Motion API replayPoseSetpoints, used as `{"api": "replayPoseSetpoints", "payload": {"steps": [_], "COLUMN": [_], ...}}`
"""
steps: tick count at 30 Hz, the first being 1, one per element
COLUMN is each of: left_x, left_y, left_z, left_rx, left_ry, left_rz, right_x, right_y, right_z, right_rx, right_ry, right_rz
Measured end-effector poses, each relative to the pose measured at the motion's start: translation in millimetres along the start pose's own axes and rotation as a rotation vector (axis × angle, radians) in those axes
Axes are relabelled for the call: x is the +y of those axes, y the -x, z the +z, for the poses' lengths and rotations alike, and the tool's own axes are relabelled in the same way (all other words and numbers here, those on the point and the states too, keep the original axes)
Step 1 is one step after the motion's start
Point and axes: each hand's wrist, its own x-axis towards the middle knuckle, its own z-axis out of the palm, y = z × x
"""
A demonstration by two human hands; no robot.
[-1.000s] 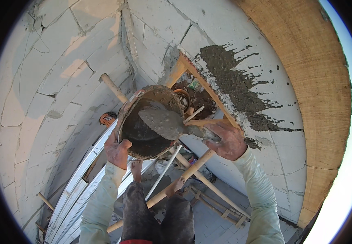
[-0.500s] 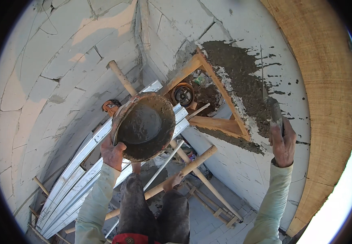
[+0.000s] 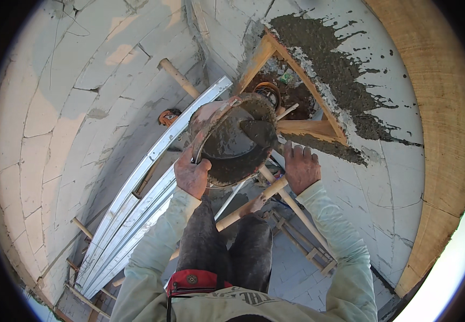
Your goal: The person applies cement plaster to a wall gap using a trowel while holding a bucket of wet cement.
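My left hand (image 3: pixel 192 177) grips the near-left rim of a mortar-caked bucket (image 3: pixel 227 169) tilted in front of me, with wet grey mortar inside. A trowel (image 3: pixel 256 131) dips its blade into the bucket; my right hand (image 3: pixel 302 169) is closed on its handle just outside the rim. Beyond the bucket, a triangular wooden frame (image 3: pixel 302 75) sits in the white block wall. A wide band of splattered wet mortar (image 3: pixel 329 56) covers the blocks along its right side, with more along the lower member.
Bamboo poles (image 3: pixel 310 225) cross below me beside my legs. Long metal channels (image 3: pixel 130 204) lean at the left near the block wall (image 3: pixel 50 150). A small orange object (image 3: pixel 168 117) lies behind them. A broad wooden board (image 3: pixel 425 102) curves along the right edge.
My right hand went from the bucket up to the mortar patch, then came back down and left with the trowel into the bucket. The bucket now appears further right and higher in view.
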Motion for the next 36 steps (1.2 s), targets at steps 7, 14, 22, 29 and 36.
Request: {"api": "replayPoseSetpoints", "payload": {"steps": [7,14,22,29,36], "left_x": [36.3,55.0,57.0,48.4,35.6], "left_y": [13.3,7.7,1.9,6.0,16.5], "left_z": [11.1,6.0,-0.2,-22.3,1.5], "left_rx": [-0.057,-0.043,0.075,0.004,-0.002], "left_ry": [-0.010,0.223,0.255,0.243,0.211], "left_rz": [-0.033,-0.077,-0.091,-0.183,-0.146], "right_x": [17.6,58.0,141.7,157.5,129.1], "right_y": [27.2,39.1,-20.6,103.7,139.2], "right_z": [1.7,-101.8,-164.5,-229.9,-162.5], "right_rx": [-0.138,-0.050,-0.346,0.360,0.014], "right_ry": [-0.381,-0.558,-1.100,-0.857,-0.596], "right_rz": [0.073,0.036,-0.163,0.588,0.491]}}
